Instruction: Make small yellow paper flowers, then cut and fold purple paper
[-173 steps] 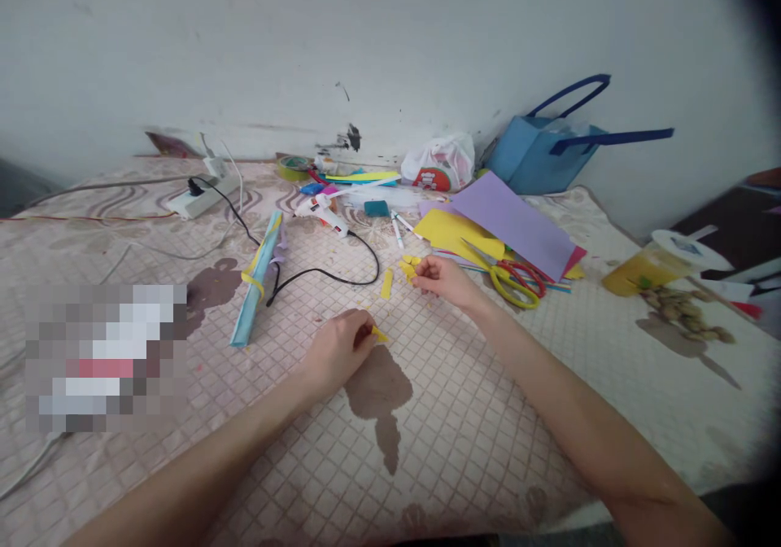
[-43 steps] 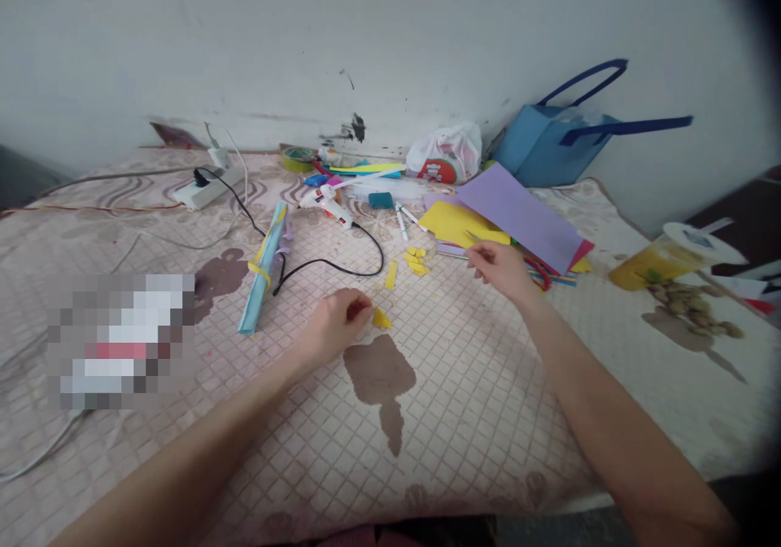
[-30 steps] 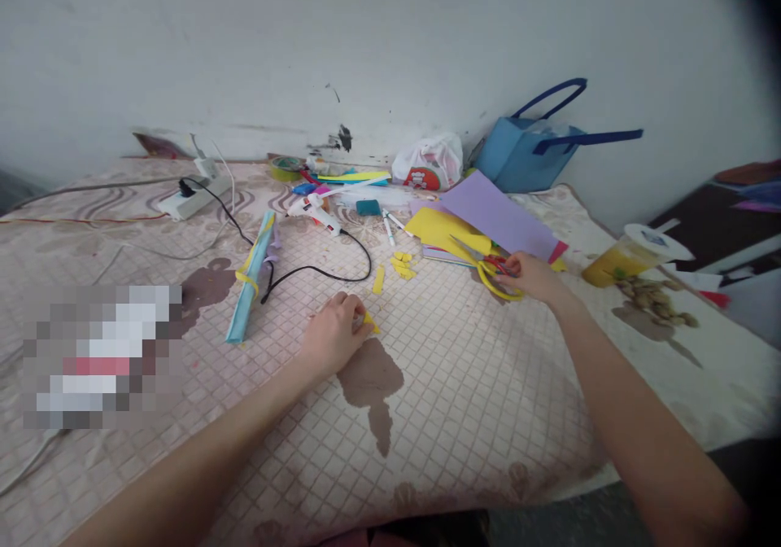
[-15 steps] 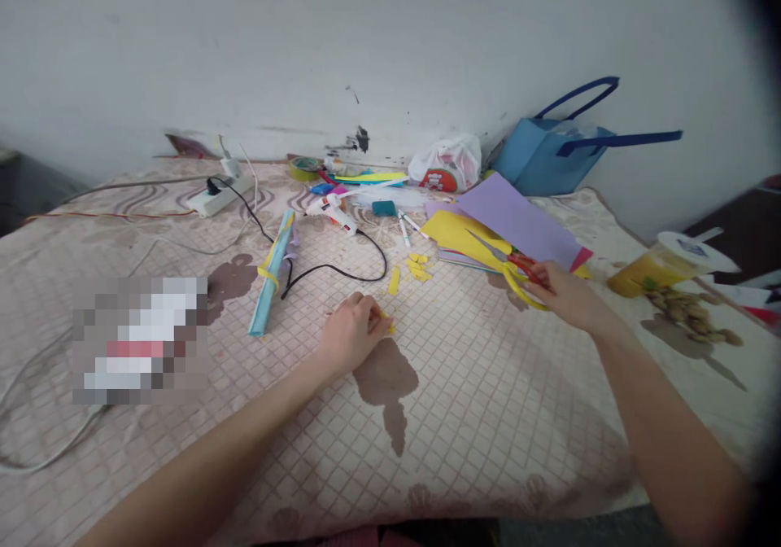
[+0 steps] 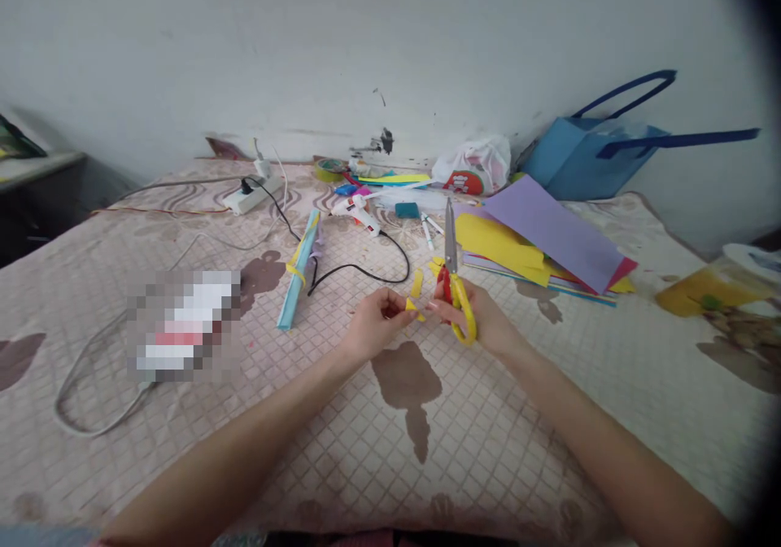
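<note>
My left hand (image 5: 381, 321), at the middle of the cloth, pinches a small yellow paper piece (image 5: 412, 307) between thumb and fingertips. Close on its right, my right hand (image 5: 476, 311) holds the scissors (image 5: 452, 274), which have red and yellow handles and blades pointing up and away. The fingertips of my right hand are close to the yellow piece; whether they touch it is hard to tell. Just beyond my hands lies a loose yellow strip (image 5: 416, 283), with more yellow scraps partly hidden behind the scissors.
Left of my hands are a light-blue folded paper strip (image 5: 298, 274) and a glue gun (image 5: 359, 215) with a black cord. Coloured sheets (image 5: 549, 229), a blue bag (image 5: 567, 160) and a drink cup (image 5: 711, 286) stand or lie right. A power strip (image 5: 250, 197) is back left.
My right hand has brought the scissors left from over the coloured sheets to beside my left hand, and the blades now point away. My left hand has lifted the small yellow piece. The view has shifted left.
</note>
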The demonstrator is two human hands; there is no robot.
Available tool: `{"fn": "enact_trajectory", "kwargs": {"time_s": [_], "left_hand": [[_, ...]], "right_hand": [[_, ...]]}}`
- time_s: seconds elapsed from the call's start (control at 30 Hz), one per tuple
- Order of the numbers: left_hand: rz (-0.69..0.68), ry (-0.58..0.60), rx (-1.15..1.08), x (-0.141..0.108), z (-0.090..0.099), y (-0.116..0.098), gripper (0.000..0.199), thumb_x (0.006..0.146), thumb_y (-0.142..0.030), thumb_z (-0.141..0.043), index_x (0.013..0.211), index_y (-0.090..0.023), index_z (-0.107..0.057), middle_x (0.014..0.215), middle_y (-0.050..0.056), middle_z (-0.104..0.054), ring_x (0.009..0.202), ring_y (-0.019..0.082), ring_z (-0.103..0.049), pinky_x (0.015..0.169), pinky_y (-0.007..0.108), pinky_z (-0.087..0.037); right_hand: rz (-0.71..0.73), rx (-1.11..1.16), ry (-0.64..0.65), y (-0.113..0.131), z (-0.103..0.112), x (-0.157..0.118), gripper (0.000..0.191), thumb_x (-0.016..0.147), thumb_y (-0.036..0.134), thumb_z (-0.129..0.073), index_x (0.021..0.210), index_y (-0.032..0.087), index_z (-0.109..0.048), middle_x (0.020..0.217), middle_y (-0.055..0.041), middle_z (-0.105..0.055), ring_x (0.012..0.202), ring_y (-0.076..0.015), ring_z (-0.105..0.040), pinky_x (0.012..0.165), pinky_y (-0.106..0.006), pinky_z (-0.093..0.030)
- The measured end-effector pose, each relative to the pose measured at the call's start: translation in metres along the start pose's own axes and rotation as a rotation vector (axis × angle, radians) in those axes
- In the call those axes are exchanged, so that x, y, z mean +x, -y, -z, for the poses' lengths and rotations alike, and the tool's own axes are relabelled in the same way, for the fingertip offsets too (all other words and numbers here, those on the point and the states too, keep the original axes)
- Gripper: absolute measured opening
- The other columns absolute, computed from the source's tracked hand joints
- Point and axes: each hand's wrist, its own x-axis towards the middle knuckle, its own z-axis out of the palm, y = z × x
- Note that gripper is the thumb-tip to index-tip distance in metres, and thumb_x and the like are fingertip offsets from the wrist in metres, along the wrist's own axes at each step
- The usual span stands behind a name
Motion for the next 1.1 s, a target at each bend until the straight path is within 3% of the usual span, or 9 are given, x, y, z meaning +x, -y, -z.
{"fn": "enact_trajectory", "kwargs": {"time_s": [0.17, 0.4, 0.57, 0.7, 0.93, 1.1], "left_hand": [[0.051, 0.030, -0.250, -0.002, -0.005, -0.002, 0.030, 0.065, -0.034, -0.073, 0.073, -0.014, -0.053, 0.062, -0.002, -0.056, 0.051, 0.006, -0.048, 0.048, 0.019, -0.038], [0.166, 0.115, -0.421, -0.003, -0.004, 0.001, 0.030, 0.066, -0.034, -0.075, 0.076, -0.013, -0.056, 0.064, -0.002, -0.057, 0.056, 0.006, -0.051, 0.055, 0.019, -0.042], [0.147, 0.111, -0.354, -0.004, -0.005, 0.001, 0.030, 0.066, -0.036, -0.075, 0.075, -0.014, -0.057, 0.063, -0.003, -0.057, 0.056, 0.007, -0.051, 0.055, 0.020, -0.042], [0.158, 0.115, -0.315, -0.006, -0.007, -0.001, 0.031, 0.069, -0.039, -0.073, 0.071, -0.014, -0.056, 0.063, -0.001, -0.059, 0.055, 0.007, -0.052, 0.056, 0.021, -0.043], [0.250, 0.080, -0.429, -0.009, -0.007, -0.006, 0.031, 0.066, -0.036, -0.075, 0.071, -0.013, -0.055, 0.064, 0.000, -0.060, 0.055, 0.007, -0.053, 0.055, 0.020, -0.043], [0.218, 0.077, -0.339, -0.010, -0.007, -0.007, 0.030, 0.068, -0.038, -0.073, 0.071, -0.014, -0.055, 0.060, -0.002, -0.058, 0.051, 0.006, -0.051, 0.054, 0.020, -0.042]], "right_hand": [[-0.009, 0.105, -0.011, -0.004, -0.023, -0.013, 0.035, 0.059, 0.037, -0.077, 0.076, 0.020, -0.052, 0.066, 0.0042, -0.052, 0.058, -0.0110, -0.048, 0.055, -0.025, -0.040], [-0.025, 0.122, -0.027, 0.002, -0.022, -0.020, 0.027, 0.067, 0.036, -0.070, 0.077, 0.020, -0.050, 0.065, 0.0044, -0.051, 0.053, -0.0094, -0.044, 0.049, -0.025, -0.037], [-0.066, 0.221, -0.096, -0.003, -0.020, -0.021, 0.033, 0.066, 0.036, -0.072, 0.085, 0.021, -0.050, 0.068, 0.0049, -0.053, 0.052, -0.0095, -0.047, 0.049, -0.026, -0.039], [-0.050, 0.247, -0.076, -0.006, -0.020, -0.021, 0.033, 0.067, 0.037, -0.073, 0.084, 0.020, -0.051, 0.066, 0.0050, -0.053, 0.052, -0.0089, -0.047, 0.049, -0.025, -0.040], [-0.035, 0.300, -0.070, -0.010, -0.020, -0.021, 0.030, 0.074, 0.039, -0.069, 0.089, 0.020, -0.052, 0.066, 0.0048, -0.055, 0.051, -0.0099, -0.053, 0.050, -0.026, -0.041], [-0.058, 0.303, -0.050, -0.009, -0.023, -0.022, 0.028, 0.071, 0.033, -0.072, 0.085, 0.019, -0.052, 0.068, 0.0045, -0.053, 0.054, -0.0087, -0.050, 0.051, -0.024, -0.042]]}}
